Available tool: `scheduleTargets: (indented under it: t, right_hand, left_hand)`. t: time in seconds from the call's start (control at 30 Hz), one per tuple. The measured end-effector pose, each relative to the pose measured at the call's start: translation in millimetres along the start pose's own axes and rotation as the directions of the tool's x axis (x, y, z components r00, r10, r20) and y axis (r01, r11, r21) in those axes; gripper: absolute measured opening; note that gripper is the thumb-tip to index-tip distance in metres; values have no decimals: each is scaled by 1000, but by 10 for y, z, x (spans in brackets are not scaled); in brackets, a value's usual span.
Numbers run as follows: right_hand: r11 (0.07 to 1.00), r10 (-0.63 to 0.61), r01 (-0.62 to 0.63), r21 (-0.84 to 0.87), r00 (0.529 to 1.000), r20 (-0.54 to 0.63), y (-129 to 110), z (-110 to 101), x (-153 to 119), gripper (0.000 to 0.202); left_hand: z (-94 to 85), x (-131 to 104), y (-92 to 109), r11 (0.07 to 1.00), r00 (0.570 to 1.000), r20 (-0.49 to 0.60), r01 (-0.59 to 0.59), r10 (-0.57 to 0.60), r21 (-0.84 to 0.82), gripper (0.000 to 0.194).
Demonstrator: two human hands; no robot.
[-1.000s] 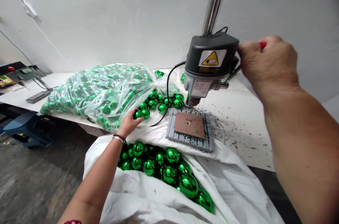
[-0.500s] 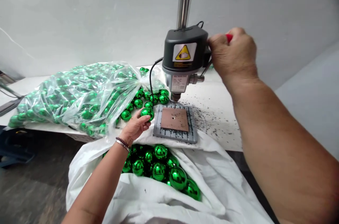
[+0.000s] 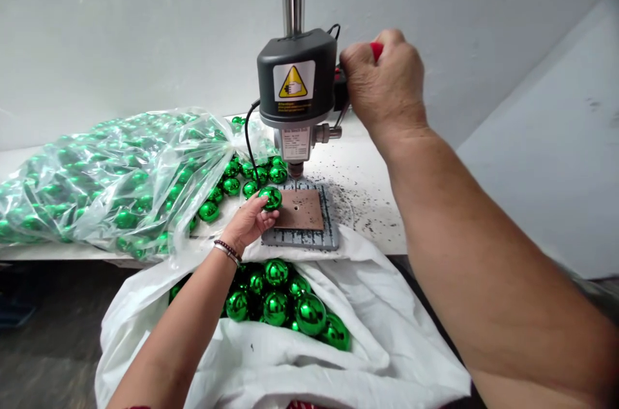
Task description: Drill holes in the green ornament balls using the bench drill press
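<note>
Between the fingers of my left hand [image 3: 250, 222] is a shiny green bauble [image 3: 271, 198], held over the left edge of a brown board [image 3: 309, 210]. The board has a small hole and lies on the grey base plate [image 3: 331, 238] of a bench drill press [image 3: 296, 83]. Above it the thin drill bit [image 3: 296, 184] points down, apart from the bauble. My right hand [image 3: 387, 83] is closed round the red-ended feed lever [image 3: 376, 49] at the drill's right side.
A clear plastic bag [image 3: 111, 177] full of green baubles lies at the left, with loose baubles [image 3: 231, 186] by its mouth. In front, white cloth [image 3: 300, 364] cradles more baubles [image 3: 275, 307]. Dark shavings [image 3: 351, 193] litter the white table [image 3: 372, 164]. A black cable [image 3: 247, 138] hangs beside the drill.
My left hand has carried the bauble rightward from beside the base plate to over the board's left edge. My right hand stays on the lever. The whole view has shifted.
</note>
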State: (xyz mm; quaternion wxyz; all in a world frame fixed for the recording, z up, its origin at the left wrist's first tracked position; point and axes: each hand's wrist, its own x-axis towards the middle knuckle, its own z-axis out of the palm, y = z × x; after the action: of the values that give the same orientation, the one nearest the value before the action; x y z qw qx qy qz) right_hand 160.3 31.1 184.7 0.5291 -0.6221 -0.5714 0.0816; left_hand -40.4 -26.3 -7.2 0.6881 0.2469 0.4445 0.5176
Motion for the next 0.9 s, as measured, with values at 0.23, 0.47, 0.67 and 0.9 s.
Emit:
scheduleTargets:
  t: [0.23, 0.47, 0.67, 0.9]
  right_hand:
    - [1000, -14, 15, 26, 1000, -10, 14, -5, -9, 33]
    - [997, -55, 55, 60, 998, -6, 42, -1, -5, 32]
    - [996, -63, 63, 58, 998, 4, 47, -5, -7, 32]
    - [998, -52, 52, 43, 999, 1, 46, 10, -3, 33]
  left_hand:
    - [221, 88, 36, 950, 999, -20, 49, -45, 308, 52]
    - [357, 92, -8, 894, 999, -15, 40, -37, 447, 52]
    - [324, 141, -14, 810, 999, -19, -16, 33, 586, 56]
    - [241, 162, -22, 752, 993, 17, -101, 118, 651, 39]
